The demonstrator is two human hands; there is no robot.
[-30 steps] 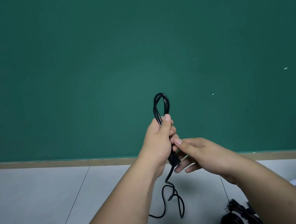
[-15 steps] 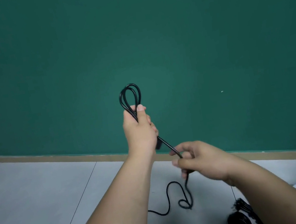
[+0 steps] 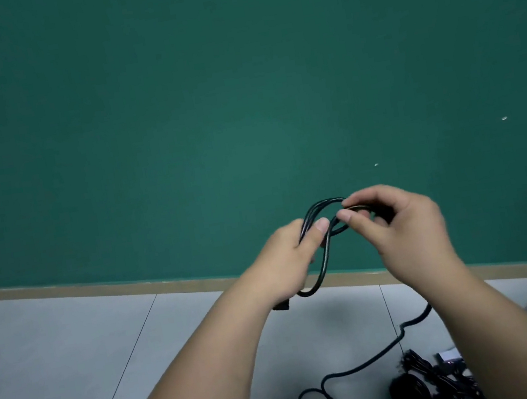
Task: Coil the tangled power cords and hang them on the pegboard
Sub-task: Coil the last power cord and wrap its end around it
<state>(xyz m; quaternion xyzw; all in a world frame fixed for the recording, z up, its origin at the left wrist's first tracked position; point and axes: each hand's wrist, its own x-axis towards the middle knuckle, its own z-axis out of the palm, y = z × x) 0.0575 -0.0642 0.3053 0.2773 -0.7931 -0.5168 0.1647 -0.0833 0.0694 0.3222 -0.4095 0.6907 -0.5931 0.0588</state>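
Fingers of the left hand (image 3: 285,258) clench the power cord (image 3: 307,221) coil, its loops fanning just past the thumb. The right hand (image 3: 401,229), half a second ago well below the left fingers, now pinches a fresh turn against those loops: one more wrap added. Below its wrist, uncoiled slack (image 3: 361,366) trails floorward, so coiling likely continues.

The far side is filled by a dark green wall (image 3: 172,110), on which two small pale specks (image 3: 376,164) are seen at the right. A tan skirting strip (image 3: 96,286) is run along its foot. The near grey floor tiles (image 3: 58,370) are divided by thin dark seams (image 3: 131,354).
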